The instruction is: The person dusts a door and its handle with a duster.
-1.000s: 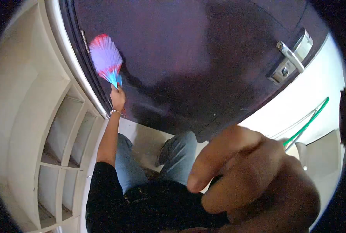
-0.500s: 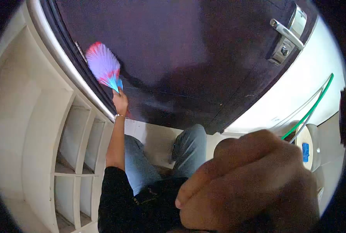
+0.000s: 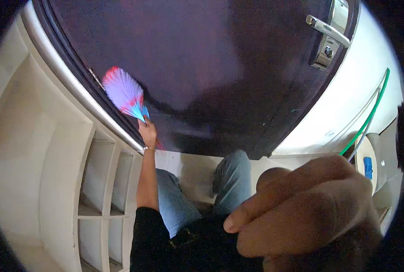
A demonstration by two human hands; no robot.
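Observation:
My left hand (image 3: 148,133) is closed round the handle end of a fluffy feather-style duster (image 3: 123,90), purple with red bands and light blue near the grip. The duster lies against the dark door (image 3: 188,59) at its left side, beside a metal hinge (image 3: 95,78). Close to the camera, my right hand (image 3: 301,206) is curled into a fist. The inside of that fist is turned away, so whatever it may hold is hidden.
White shelving with compartments (image 3: 105,177) stands along the left. A metal door handle (image 3: 329,31) sticks out at upper right. Beside the door, a green stick (image 3: 369,115) leans on the white wall, near a round stool-like surface (image 3: 361,152) bearing a blue cloth (image 3: 368,168).
The whole view has shifted and turned slightly. Against the door and hinge, the duster stays at nearly the same spot. Both hands remain closed.

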